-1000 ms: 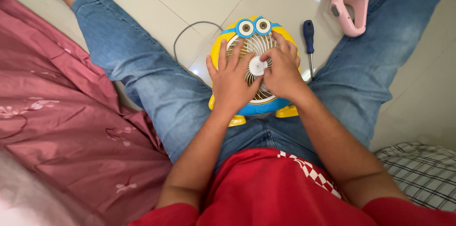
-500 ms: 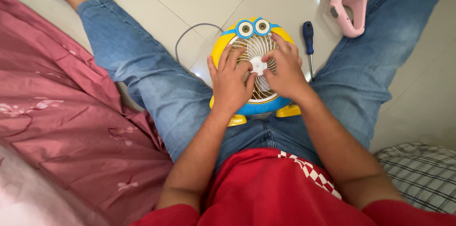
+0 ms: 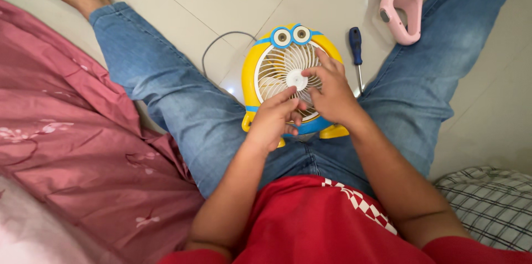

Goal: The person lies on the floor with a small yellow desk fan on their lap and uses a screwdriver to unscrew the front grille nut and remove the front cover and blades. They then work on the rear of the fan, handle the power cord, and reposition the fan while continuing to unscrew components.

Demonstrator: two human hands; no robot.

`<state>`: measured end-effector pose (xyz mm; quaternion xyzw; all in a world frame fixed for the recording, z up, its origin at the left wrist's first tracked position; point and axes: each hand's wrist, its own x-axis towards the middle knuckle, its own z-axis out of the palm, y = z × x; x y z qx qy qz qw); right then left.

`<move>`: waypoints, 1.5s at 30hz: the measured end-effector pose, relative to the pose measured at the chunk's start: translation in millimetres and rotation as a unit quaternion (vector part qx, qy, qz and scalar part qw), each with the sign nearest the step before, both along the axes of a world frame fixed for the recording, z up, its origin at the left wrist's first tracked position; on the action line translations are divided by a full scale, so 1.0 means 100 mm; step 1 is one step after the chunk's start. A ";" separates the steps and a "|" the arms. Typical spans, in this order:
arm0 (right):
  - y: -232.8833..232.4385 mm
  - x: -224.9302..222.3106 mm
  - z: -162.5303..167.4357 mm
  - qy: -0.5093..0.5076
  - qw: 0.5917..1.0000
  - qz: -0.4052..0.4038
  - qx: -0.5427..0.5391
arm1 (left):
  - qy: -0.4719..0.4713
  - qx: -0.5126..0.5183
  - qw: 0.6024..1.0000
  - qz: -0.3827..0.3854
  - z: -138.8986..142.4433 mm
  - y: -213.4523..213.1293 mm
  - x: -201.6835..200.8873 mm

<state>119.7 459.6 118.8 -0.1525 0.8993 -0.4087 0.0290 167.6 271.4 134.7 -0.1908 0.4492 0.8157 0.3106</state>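
Lower now, left hand [image 3: 274, 120] and right hand [image 3: 332, 95], fingers loosely curled, touch the round ribbed plastic fan grille [image 3: 277, 70]

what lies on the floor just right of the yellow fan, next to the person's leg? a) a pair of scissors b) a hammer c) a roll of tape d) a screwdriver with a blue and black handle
d, a screwdriver with a blue and black handle lies on the tiled floor beside the yellow cartoon-faced plastic fan, its metal shaft pointing back toward the person.
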 end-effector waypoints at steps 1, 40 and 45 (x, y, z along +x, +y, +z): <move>0.02 0.02 0.00 -0.003 1.000 -0.001 0.002 | 0.005 0.035 0.999 0.013 -0.01 0.01 0.03; 0.33 -0.57 0.04 0.029 0.999 -0.042 0.018 | 0.035 0.094 0.985 0.137 -0.21 0.61 -0.22; 0.26 -0.65 0.08 0.059 0.996 -0.054 0.032 | 0.291 -0.174 0.920 0.195 -0.02 0.56 -0.39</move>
